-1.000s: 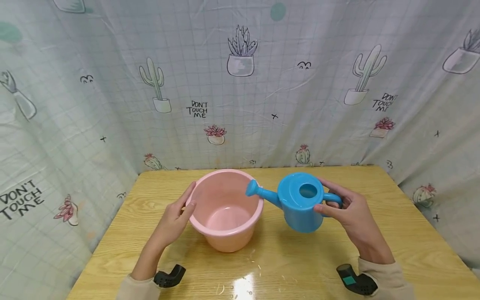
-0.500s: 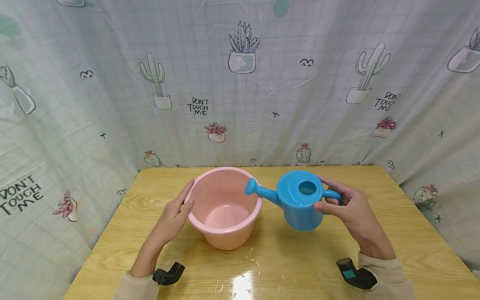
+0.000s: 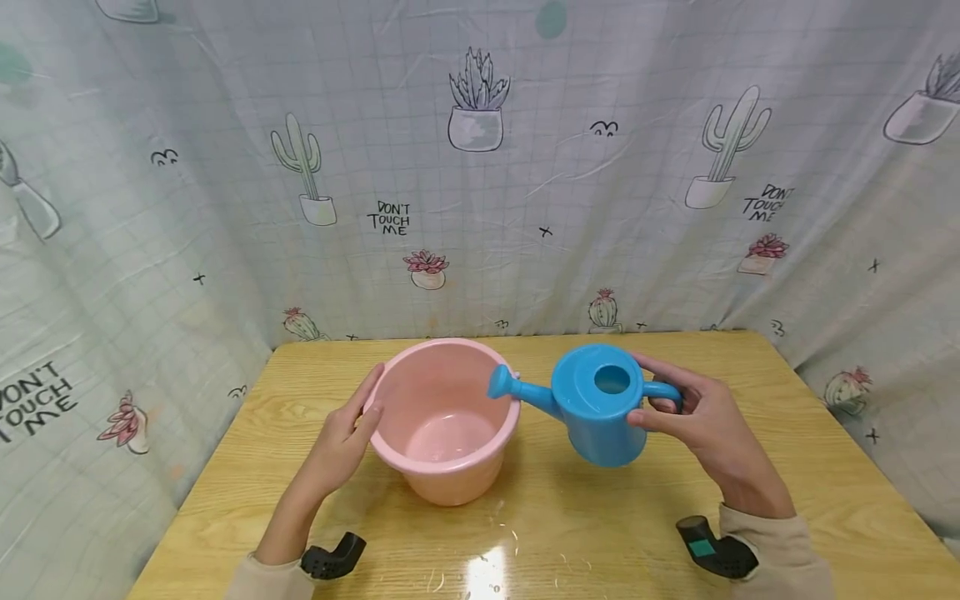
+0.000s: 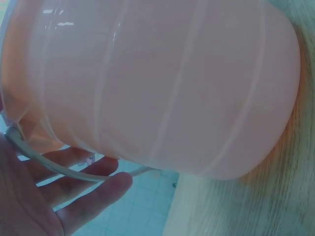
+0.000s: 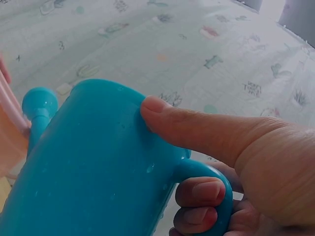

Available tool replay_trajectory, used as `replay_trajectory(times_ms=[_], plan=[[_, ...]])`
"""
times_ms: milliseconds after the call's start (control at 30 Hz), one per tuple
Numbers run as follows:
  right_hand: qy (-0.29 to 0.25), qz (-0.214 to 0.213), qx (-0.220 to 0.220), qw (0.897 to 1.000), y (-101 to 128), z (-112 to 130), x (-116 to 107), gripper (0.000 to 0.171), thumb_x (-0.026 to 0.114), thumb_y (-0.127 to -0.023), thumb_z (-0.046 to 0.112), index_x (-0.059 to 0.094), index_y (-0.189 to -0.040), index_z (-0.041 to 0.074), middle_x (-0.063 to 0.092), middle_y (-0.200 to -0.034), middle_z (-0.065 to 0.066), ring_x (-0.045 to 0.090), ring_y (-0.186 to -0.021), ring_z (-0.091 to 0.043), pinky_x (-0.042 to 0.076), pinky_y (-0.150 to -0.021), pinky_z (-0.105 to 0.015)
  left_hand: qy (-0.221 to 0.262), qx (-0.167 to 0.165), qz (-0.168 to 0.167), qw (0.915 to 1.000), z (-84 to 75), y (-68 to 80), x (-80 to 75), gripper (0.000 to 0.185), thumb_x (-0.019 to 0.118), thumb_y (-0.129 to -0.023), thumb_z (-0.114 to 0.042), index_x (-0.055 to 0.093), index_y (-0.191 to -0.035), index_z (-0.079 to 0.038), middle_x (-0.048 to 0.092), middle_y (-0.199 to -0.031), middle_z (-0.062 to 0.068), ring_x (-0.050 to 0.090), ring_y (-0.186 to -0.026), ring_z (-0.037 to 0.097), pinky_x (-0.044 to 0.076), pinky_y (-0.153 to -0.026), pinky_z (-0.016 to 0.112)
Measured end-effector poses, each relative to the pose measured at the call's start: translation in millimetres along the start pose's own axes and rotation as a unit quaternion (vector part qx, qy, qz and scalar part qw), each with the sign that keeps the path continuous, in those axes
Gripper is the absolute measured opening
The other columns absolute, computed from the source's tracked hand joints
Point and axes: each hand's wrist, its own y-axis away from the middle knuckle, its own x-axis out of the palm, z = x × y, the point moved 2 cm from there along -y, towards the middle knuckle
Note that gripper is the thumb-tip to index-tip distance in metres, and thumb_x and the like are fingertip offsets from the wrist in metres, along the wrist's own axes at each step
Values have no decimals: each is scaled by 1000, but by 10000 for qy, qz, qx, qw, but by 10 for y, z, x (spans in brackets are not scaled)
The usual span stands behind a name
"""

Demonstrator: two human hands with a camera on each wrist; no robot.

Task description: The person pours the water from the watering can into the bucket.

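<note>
My left hand (image 3: 340,446) grips the pink bucket (image 3: 450,479) at the left side of its rim, thumb at the rim and fingers along the outside. In the left wrist view, a thin pale bail handle (image 4: 64,169) crosses those spread fingers (image 4: 96,201). A blue watering can (image 3: 607,433) is in my right hand (image 3: 708,425), its spout overlapping the bucket's right rim. The right wrist view shows fingers curled through the can's handle (image 5: 225,194) and the thumb on its top edge. Inside the bucket, bare pink floor and wall show. Droplets cling to the can (image 5: 98,172).
The wooden table (image 3: 750,400) carries small water drops (image 3: 502,533) near its front. Behind and along the sides hangs a pale curtain (image 3: 570,183) printed with cacti. Black wrist devices (image 3: 716,546) sit at both sleeves.
The whole head view shifts slightly. Both hands, the bucket and the watering can keep nearly the same positions.
</note>
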Motion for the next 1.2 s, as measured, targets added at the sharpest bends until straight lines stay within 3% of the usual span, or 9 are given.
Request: replay_trajectory(times_ms=[133,667,1200], plan=[[129,1,-28,9999,3,7,5,64,72,-86,8,47,-144,12,35,-79,2,40,-71,-10,39,-59,-28,76,44,-60,9999,4,11,-5,53,38,-105,-19,23,-155,-15,35,-155,13,40,-138,31,28,-99,4],[273,10,-128,9995,23,2,-22,64,72,-85,5,47,-144,9,34,-76,3,40,-70,-11,38,-58,-28,-42,66,-90,9999,20,15,5,52,37,-105,-20,22,-156,-21,36,-155,12,43,-137,29,32,-102,12],[204,138,-498,9985,26,23,-20,65,71,-85,0,45,-144,6,35,-75,2,40,-69,-12,36,-56,-29,27,54,-104,9999,-2,15,2,52,37,-105,-21,23,-155,-20,36,-155,12,42,-137,30,29,-101,7]])
